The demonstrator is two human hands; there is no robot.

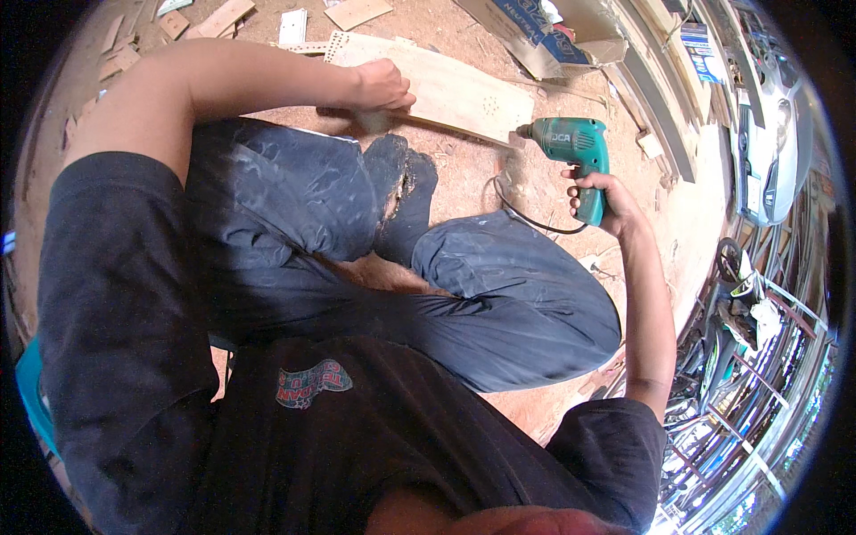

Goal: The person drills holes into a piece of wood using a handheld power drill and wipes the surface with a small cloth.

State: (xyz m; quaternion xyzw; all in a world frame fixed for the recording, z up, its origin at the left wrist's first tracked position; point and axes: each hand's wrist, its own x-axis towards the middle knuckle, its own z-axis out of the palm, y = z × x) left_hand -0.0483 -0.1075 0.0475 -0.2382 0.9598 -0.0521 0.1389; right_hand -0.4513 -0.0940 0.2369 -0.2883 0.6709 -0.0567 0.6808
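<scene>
My left hand [383, 87] is closed on the near edge of a long pale wooden board [455, 89] that lies across in front of my feet, with rows and clusters of small holes at both ends. My right hand [602, 196] grips a green corded power drill [571, 134], index finger at the trigger area. The drill's chuck points left and is at the board's right end; whether a bit touches the wood I cannot tell. A black cable [526, 214] loops down from the handle.
An open cardboard box [499, 22] is beyond the board. Wood offcuts [223, 18] lie on the dusty floor at upper left, long timbers [660, 107] at right. A car [762, 160] and a motorbike [740, 303] stand at far right. My bent, dark-trousered legs are below the board.
</scene>
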